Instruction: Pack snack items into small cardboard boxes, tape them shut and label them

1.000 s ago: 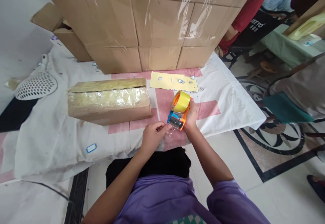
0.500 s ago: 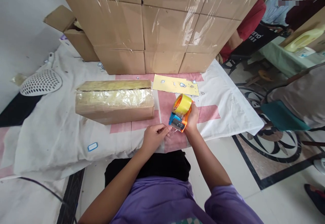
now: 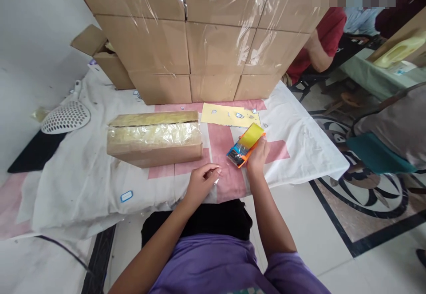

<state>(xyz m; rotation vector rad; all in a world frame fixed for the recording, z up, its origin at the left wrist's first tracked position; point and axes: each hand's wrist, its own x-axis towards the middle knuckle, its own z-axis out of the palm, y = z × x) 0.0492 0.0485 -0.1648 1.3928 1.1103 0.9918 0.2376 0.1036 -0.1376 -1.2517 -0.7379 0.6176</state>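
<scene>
My right hand (image 3: 257,158) is wrapped round an orange and blue tape dispenser (image 3: 244,148), which carries a thick yellowish roll of packing tape (image 3: 252,136). The dispenser is tilted over the table, its blue cutting end toward the lower left. To its left, my left hand (image 3: 201,183) is closed in a pinch near the table's front edge. A small whitish piece of tape (image 3: 216,181) shows at its fingertips. Beyond that hand lies a cardboard box (image 3: 155,145), with shiny clear tape along its top edge.
A stack of wrapped cardboard boxes (image 3: 166,47) stands at the back. On the cloth-covered table (image 3: 83,165) lie a yellow card strip (image 3: 221,115) with scraps, a blue-edged label (image 3: 126,196) and a white perforated object (image 3: 68,116). A person in a red sleeve (image 3: 333,25) sits at the right.
My hands have moved apart: the dispenser has shifted right and turned, and my left hand has come away from its cutting end with a small bit of tape. The view has tilted slightly.
</scene>
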